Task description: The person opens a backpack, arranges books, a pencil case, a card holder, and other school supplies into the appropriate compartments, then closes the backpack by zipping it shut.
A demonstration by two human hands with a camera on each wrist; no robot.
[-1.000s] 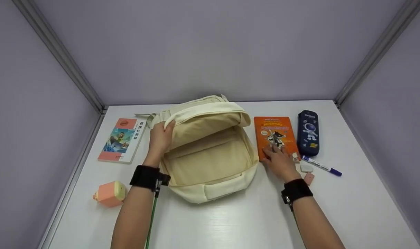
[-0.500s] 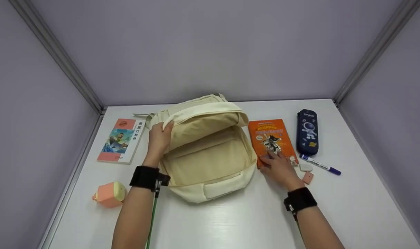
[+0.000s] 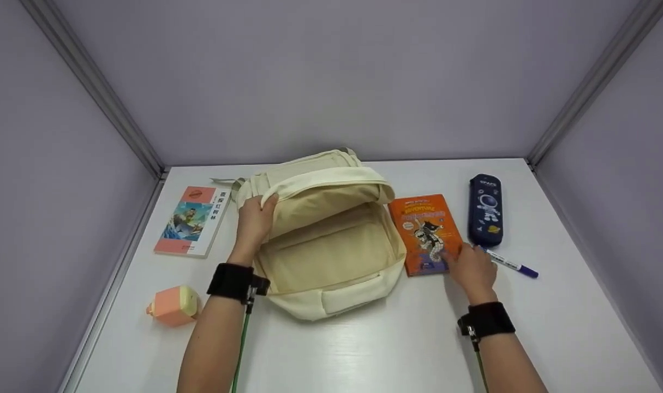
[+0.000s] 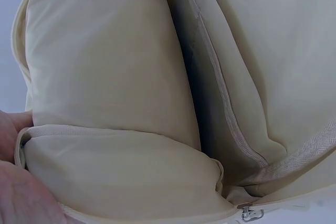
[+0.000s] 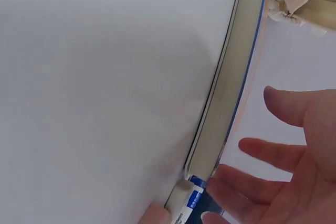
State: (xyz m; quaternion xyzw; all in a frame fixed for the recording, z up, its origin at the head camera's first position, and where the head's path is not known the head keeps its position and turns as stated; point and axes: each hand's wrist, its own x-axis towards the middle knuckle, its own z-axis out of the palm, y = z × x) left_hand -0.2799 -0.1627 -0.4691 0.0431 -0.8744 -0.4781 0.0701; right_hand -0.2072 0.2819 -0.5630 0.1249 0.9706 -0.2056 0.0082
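Observation:
A cream backpack (image 3: 358, 297) lies unzipped, its mouth gaping. My left hand (image 3: 255, 221) grips the edge of its raised flap at the left, thumb in front; in the left wrist view, fingers (image 4: 23, 198) appear beside the lining (image 4: 105, 51). Right of the bag, an orange book (image 3: 426, 232) lies face up, close to the bag's side. My right hand (image 3: 473, 267) is by the book's lower right edge. In the right wrist view its fingers (image 5: 273, 153) are extended beside the book's page edge (image 5: 226, 87). A marker (image 3: 511, 263) lies partly behind this hand.
A navy pencil case (image 3: 485, 210) lies at the right. Another book (image 3: 192, 221) with a pink and white cover is left of the bag. A pink and yellow bottle (image 3: 173, 305) lies at the front left. Walls enclose the table's back and sides.
The orange book has slid left and nearer, toward the bag. My right hand has left its cover for its right edge, now covering the erasers. The left hand keeps its grip.

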